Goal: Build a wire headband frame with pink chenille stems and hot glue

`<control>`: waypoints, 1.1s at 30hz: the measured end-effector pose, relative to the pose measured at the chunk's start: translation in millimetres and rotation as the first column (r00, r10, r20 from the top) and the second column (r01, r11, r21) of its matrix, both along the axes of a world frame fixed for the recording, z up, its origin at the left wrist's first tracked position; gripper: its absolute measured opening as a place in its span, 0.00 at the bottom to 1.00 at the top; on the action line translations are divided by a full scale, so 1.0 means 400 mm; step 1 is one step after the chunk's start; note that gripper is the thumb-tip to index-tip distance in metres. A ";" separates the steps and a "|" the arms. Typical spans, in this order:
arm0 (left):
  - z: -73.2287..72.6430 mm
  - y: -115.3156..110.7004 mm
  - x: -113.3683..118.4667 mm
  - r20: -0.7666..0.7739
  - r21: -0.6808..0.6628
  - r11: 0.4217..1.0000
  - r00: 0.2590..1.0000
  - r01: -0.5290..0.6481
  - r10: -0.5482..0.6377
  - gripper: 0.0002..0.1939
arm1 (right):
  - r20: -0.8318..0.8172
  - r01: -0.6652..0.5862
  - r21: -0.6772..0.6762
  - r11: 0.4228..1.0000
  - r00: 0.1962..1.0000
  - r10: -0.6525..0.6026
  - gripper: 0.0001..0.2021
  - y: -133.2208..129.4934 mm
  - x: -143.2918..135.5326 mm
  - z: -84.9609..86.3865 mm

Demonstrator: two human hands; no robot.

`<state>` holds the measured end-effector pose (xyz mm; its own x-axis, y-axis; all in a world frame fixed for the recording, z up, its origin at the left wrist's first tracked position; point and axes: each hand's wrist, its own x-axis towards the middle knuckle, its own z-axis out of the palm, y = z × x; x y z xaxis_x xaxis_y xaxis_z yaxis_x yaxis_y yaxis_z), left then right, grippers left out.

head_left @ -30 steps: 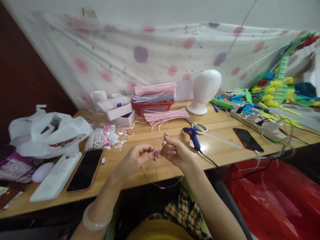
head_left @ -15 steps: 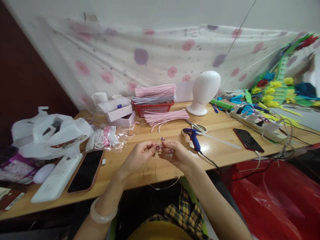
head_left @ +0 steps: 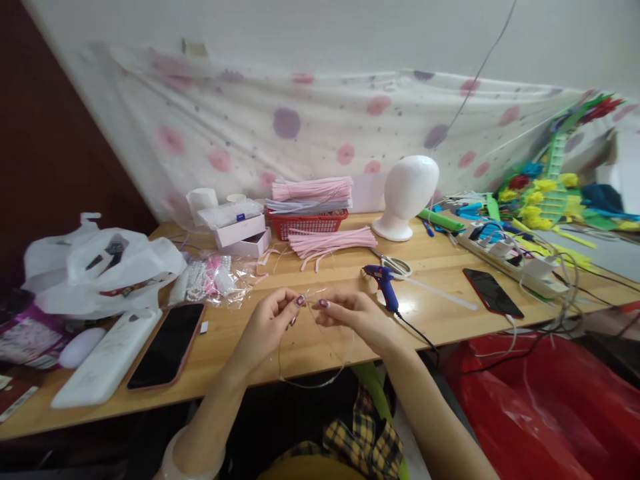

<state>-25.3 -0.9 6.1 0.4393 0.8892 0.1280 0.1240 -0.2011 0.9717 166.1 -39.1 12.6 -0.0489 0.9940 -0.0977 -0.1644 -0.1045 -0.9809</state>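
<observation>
A thin wire loop [head_left: 311, 385] hangs between my hands over the table's front edge. My left hand [head_left: 274, 321] pinches it near the top with thumb and forefinger. My right hand [head_left: 353, 319] is also closed in a pinch at the loop's other side, its fingertips a little apart from the left ones. Fine clear strands show near the fingertips, too faint to make out fully. Just right of my right hand lies a blue glue gun [head_left: 384, 285] with a clear glue stick [head_left: 440, 293] behind it.
Pink pipe cleaners [head_left: 330, 241] lie before a red basket [head_left: 305, 225]. Behind are a white foam head [head_left: 407, 197] and scissors [head_left: 396, 265]. Phones [head_left: 167, 347], a plastic bag [head_left: 100, 260] and bead packets [head_left: 213, 277] sit left; a power strip [head_left: 515, 260] stands right.
My hands have drawn slightly apart, the left moving left and the right a little right. The wire loop now hangs rounder and more open below them. The view has shifted slightly.
</observation>
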 end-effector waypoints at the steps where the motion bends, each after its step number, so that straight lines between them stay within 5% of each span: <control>1: 0.006 0.007 -0.001 0.003 -0.002 1.000 1.000 0.018 -0.018 0.15 | 0.184 0.072 0.108 0.992 0.979 -0.091 0.17 -0.014 0.015 0.009; 3: 0.020 0.018 -0.002 0.000 -0.009 0.997 0.997 0.073 -0.073 0.17 | 0.535 0.127 0.430 0.894 0.762 -0.365 0.12 -0.035 0.037 0.022; 5: 0.032 0.025 -0.003 0.001 -0.027 0.991 0.991 0.134 -0.134 0.18 | 0.692 -0.050 0.626 0.778 0.496 -0.525 0.09 -0.041 0.043 0.028; 8: 0.045 0.025 -0.003 -0.007 -0.056 0.981 0.982 0.187 -0.188 0.19 | 0.795 -0.315 0.602 0.733 0.317 -0.517 0.07 -0.029 0.027 0.025; 11: 0.049 0.019 -0.004 -0.022 -0.094 0.971 0.975 0.218 -0.221 0.19 | 0.814 -0.384 0.579 0.719 0.221 -0.538 0.11 -0.019 0.010 0.021; 16: 0.041 0.008 0.007 -0.099 0.126 0.989 0.993 0.084 -0.071 0.15 | 0.803 -0.447 0.577 0.684 0.156 -0.575 0.15 -0.031 0.011 0.033; 22: 0.025 -0.008 0.024 -0.190 0.532 0.847 0.974 -0.002 0.122 0.09 | 0.771 -0.377 0.626 0.682 0.171 -0.613 0.18 -0.026 0.011 0.033; 29: 0.053 0.007 0.021 -0.302 0.588 0.808 0.938 0.041 0.172 0.07 | 0.786 -0.396 0.594 0.700 0.100 -0.610 0.17 0.001 0.012 0.033; 33: 0.076 0.038 0.019 -0.367 0.607 0.785 0.920 0.123 0.140 0.07 | 0.826 -0.394 0.550 0.736 0.130 -0.548 0.16 0.012 0.011 0.055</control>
